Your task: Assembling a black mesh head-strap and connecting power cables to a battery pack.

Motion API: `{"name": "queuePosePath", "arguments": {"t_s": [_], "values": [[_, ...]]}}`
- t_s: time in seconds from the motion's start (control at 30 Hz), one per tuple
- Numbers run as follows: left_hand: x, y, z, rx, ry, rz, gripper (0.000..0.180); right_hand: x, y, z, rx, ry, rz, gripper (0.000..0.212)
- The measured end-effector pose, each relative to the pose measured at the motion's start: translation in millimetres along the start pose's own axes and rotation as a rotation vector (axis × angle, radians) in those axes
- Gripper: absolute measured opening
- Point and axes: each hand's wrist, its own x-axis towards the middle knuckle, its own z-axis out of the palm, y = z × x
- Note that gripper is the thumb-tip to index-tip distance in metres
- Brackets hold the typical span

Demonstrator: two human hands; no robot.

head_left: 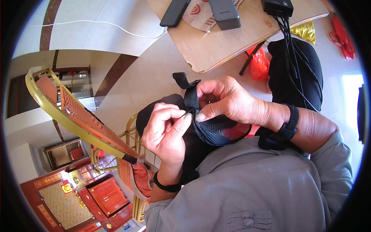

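A black mesh item (220,130) lies over my lap, and some red shows through its weave. From its upper edge rises a black webbing strap (191,98), whose free end folds over at a small dark buckle (196,82). The thumb and forefinger of my left hand (164,131) pinch a thin dark edge at the strap's base. Just beside it, my right hand (232,100) grips the same place with its thumb, its bent fingers against the strap. The two hands nearly touch. What kind of item the mesh belongs to I cannot tell.
Ahead stands a wooden table (216,48) bearing a dark phone (174,13), a grey power bank (225,14) and a black box (278,7) with hanging cables. A red plastic bag (258,65) hangs below. To my left is a gold-framed chair (83,112).
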Motion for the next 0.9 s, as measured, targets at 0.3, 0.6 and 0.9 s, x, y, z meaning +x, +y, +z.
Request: {"name": "queuePosePath", "arguments": {"t_s": [0.3, 0.6, 0.9], "values": [[3, 6, -2, -0.053, -0.079, -0.028, 0.021, -5, -5, 1, -0.49, 0.095, -0.115, 0.016], [-2, 1, -2, 0.07, -0.043, -0.021, 0.019, -3, 2, 0, -0.231, 0.075, -0.089, 0.019], [-5, 3, 5, 0.312, -0.131, 0.163, 0.021, 0, 3, -1, 0.02, 0.042, 0.092, 0.015]]}}
